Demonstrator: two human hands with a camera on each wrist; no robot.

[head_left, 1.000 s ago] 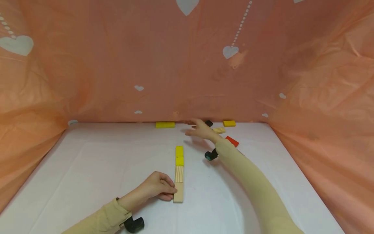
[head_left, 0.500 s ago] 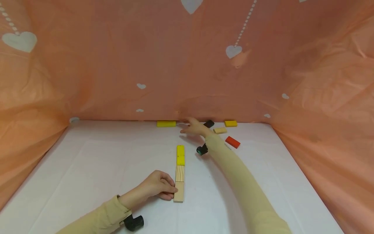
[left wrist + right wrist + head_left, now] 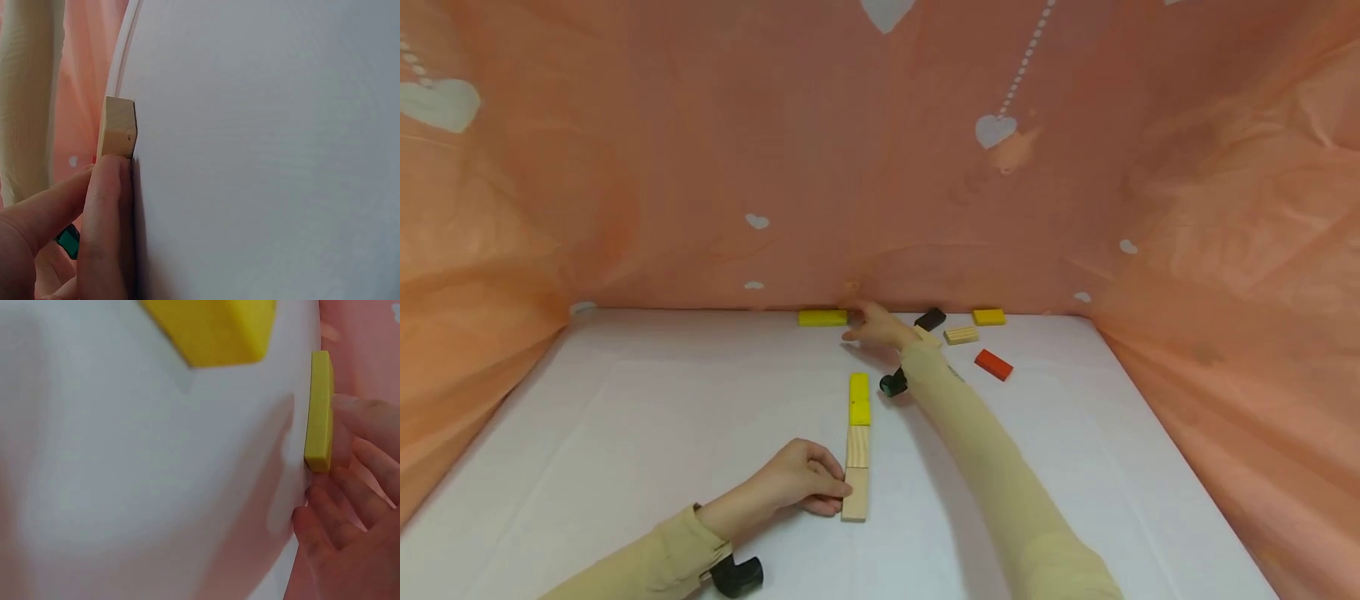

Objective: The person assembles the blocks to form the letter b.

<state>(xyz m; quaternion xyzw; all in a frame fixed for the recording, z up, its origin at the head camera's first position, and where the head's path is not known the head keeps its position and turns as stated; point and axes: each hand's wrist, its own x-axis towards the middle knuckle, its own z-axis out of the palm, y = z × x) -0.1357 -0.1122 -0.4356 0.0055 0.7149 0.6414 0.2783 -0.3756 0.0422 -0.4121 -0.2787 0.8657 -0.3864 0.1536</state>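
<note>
Head view: a lime-yellow block [image 3: 822, 318] lay at the far edge of a white-covered table [image 3: 685, 400], its long axis running left to right along the foot of a peach heart-print cloth [image 3: 715, 150]. A person's right hand [image 3: 876, 325] stood at its right end, fingers spread apart and closed on nothing; in the right wrist view one fingertip met the outline of the block's far side, though whether it pressed there could not be told. The loose spread seemed suited to getting fingers behind the block. Nearer the person, a plain wood block [image 3: 855, 500] ended a straight row, its long axis pointing away toward the cloth. The left hand [image 3: 805, 477] rested against its left edge, a fingertip over the top and the right edge ungripped, presumably to steady it in line. Beyond it, end to end along the same axis, came a striped wood block [image 3: 858, 447] and two yellow blocks [image 3: 860, 389]. Past the right hand, a black block [image 3: 931, 319], an orange-yellow block [image 3: 988, 317], a small striped block [image 3: 962, 335] and a red block [image 3: 994, 365] lay at mixed angles, well apart from the row; a pale block [image 3: 928, 337] was partly hidden by the sleeve [image 3: 985, 450].
</note>
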